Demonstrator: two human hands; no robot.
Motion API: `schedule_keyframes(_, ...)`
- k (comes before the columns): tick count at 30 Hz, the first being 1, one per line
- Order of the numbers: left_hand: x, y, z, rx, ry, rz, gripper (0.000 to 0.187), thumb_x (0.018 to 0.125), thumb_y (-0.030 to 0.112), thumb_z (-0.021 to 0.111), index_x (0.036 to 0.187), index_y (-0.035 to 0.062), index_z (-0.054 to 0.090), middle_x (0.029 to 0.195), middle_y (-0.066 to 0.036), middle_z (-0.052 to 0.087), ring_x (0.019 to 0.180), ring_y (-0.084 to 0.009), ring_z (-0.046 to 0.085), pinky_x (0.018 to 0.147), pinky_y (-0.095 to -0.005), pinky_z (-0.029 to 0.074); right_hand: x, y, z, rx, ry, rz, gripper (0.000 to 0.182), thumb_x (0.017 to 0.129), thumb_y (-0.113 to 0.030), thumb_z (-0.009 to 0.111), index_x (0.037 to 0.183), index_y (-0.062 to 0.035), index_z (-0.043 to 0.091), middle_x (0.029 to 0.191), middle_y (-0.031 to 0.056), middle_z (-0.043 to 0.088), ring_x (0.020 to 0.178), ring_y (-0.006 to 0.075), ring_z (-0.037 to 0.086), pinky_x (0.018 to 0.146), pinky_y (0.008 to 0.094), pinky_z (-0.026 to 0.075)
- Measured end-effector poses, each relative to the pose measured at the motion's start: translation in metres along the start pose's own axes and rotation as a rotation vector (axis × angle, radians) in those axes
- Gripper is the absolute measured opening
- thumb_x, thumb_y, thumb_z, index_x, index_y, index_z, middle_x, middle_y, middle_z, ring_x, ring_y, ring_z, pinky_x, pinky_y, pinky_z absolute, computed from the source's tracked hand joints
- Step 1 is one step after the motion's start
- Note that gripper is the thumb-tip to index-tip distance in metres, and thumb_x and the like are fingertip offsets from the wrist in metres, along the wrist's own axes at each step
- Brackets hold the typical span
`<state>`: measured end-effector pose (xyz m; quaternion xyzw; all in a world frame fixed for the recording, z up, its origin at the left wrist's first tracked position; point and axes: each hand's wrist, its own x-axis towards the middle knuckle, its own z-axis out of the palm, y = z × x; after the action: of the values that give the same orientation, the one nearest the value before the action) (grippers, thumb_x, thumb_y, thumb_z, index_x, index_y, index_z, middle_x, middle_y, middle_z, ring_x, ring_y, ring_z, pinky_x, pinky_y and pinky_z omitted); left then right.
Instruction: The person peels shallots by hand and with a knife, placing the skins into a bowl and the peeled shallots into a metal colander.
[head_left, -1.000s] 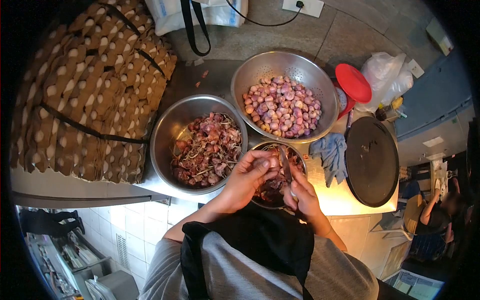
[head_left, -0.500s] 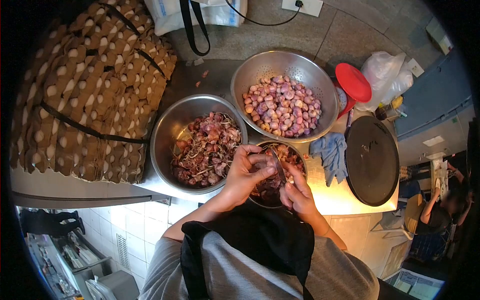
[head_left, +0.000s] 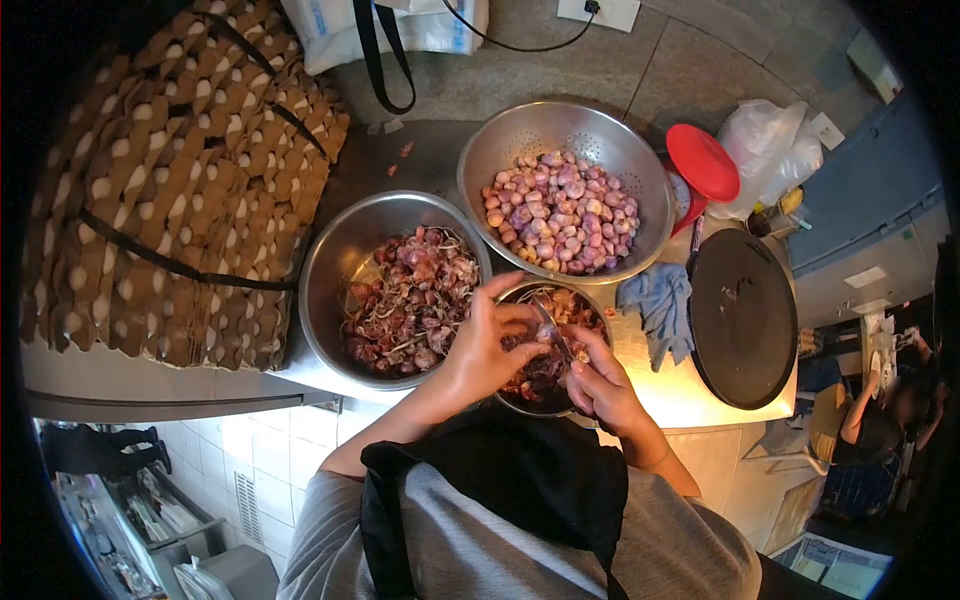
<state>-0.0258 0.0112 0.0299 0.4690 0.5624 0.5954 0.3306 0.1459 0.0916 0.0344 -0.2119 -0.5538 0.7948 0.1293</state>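
Observation:
My left hand (head_left: 492, 338) holds a small shallot (head_left: 535, 330) over a small steel bowl (head_left: 590, 302) of peelings at the counter's near edge. My right hand (head_left: 600, 385) grips a small knife (head_left: 553, 335), its blade laid against that shallot. To the left stands a large steel bowl (head_left: 340, 250) filled with dark red unpeeled shallots and roots. Behind it a metal colander (head_left: 540, 130) holds several peeled pink shallots.
A tall strapped stack of egg trays (head_left: 170, 180) fills the left of the counter. A blue cloth (head_left: 660, 300), a round black pan (head_left: 745, 320), a red lid (head_left: 703, 163) and a white plastic bag (head_left: 770, 150) lie to the right. People sit far right.
Both hands have shifted slightly left and nearer the small bowl's middle; the knife blade has tilted down against the shallot and my left fingers have spread.

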Motion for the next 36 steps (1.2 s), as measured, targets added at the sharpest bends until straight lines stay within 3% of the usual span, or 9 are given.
schedule_keyframes(2, 0.001, 0.005, 0.003, -0.125, 0.045, -0.079, 0.076, 0.067, -0.008, 0.066, 0.122, 0.0049, 0.017, 0.094, -0.016, 0.055, 0.087, -0.0179, 0.056, 0.078, -0.0305, 0.048, 0.000, -0.002, 0.004, 0.029, 0.018, -0.033, 0.038, 0.091, -0.011, 0.039, 0.128, -0.0066, 0.031, 0.060, -0.0013, 0.039, 0.046, 0.0062, 0.034, 0.044, 0.0181, 0.029)
schedule_keyframes(4, 0.002, 0.006, 0.004, -0.215, 0.072, -0.121, 0.077, 0.066, -0.009, 0.066, 0.122, 0.0051, 0.017, 0.094, -0.015, 0.056, 0.087, -0.0175, 0.056, 0.078, -0.0302, 0.047, 0.002, 0.006, 0.007, -0.277, 0.096, -0.187, 0.037, 0.091, -0.011, 0.039, 0.126, -0.0044, 0.034, 0.063, -0.0013, 0.042, 0.047, 0.0052, 0.034, 0.045, 0.0173, 0.029)
schedule_keyframes(7, 0.002, 0.003, 0.004, -0.291, 0.081, -0.141, 0.076, 0.066, -0.009, 0.066, 0.122, 0.0051, 0.017, 0.094, -0.015, 0.056, 0.086, -0.0172, 0.056, 0.078, -0.0298, 0.047, 0.005, 0.015, 0.007, -0.464, 0.176, -0.294, 0.036, 0.091, -0.013, 0.039, 0.125, -0.0019, 0.037, 0.067, -0.0016, 0.045, 0.049, 0.0036, 0.034, 0.046, 0.0160, 0.027)
schedule_keyframes(11, 0.002, 0.001, 0.004, -0.392, 0.058, -0.181, 0.072, 0.068, -0.008, 0.065, 0.122, 0.0049, 0.018, 0.095, -0.015, 0.056, 0.087, -0.0172, 0.056, 0.080, -0.0298, 0.047, 0.003, 0.003, 0.010, -0.071, 0.122, -0.136, 0.038, 0.091, -0.015, 0.039, 0.126, -0.0021, 0.037, 0.067, -0.0031, 0.043, 0.048, 0.0025, 0.033, 0.045, 0.0151, 0.026)
schedule_keyframes(17, -0.002, 0.001, 0.006, -0.554, 0.015, -0.224, 0.066, 0.071, -0.004, 0.064, 0.121, 0.0041, 0.022, 0.097, -0.014, 0.054, 0.092, -0.0167, 0.054, 0.082, -0.0289, 0.045, 0.011, 0.005, -0.004, -0.117, 0.240, -0.096, 0.040, 0.092, -0.018, 0.038, 0.128, -0.0027, 0.034, 0.056, -0.0043, 0.036, 0.045, 0.0034, 0.031, 0.042, 0.0167, 0.025)
schedule_keyframes(24, -0.002, -0.002, 0.009, -0.609, 0.086, -0.258, 0.063, 0.072, -0.002, 0.065, 0.120, 0.0041, 0.024, 0.096, -0.011, 0.053, 0.088, -0.0156, 0.053, 0.080, -0.0273, 0.044, 0.000, 0.000, 0.013, -0.025, 0.060, -0.108, 0.043, 0.092, -0.018, 0.037, 0.132, -0.0033, 0.028, 0.055, -0.0027, 0.034, 0.044, 0.0060, 0.032, 0.042, 0.0181, 0.027)
schedule_keyframes(28, -0.002, -0.003, 0.009, -0.589, 0.103, -0.259, 0.060, 0.072, -0.002, 0.065, 0.117, 0.0038, 0.027, 0.096, -0.011, 0.053, 0.087, -0.0153, 0.053, 0.080, -0.0265, 0.044, 0.002, 0.008, 0.011, -0.011, 0.064, -0.145, 0.042, 0.091, -0.016, 0.038, 0.131, -0.0031, 0.029, 0.067, -0.0047, 0.043, 0.049, 0.0027, 0.031, 0.045, 0.0163, 0.025)
schedule_keyframes(36, -0.004, -0.003, 0.009, -0.568, 0.114, -0.280, 0.053, 0.073, -0.003, 0.063, 0.113, 0.0042, 0.030, 0.098, -0.011, 0.053, 0.090, -0.0152, 0.054, 0.079, -0.0275, 0.046, 0.007, 0.010, 0.004, -0.057, 0.139, -0.144, 0.039, 0.091, -0.016, 0.040, 0.127, -0.0018, 0.034, 0.075, -0.0046, 0.044, 0.052, 0.0016, 0.032, 0.046, 0.0155, 0.025)
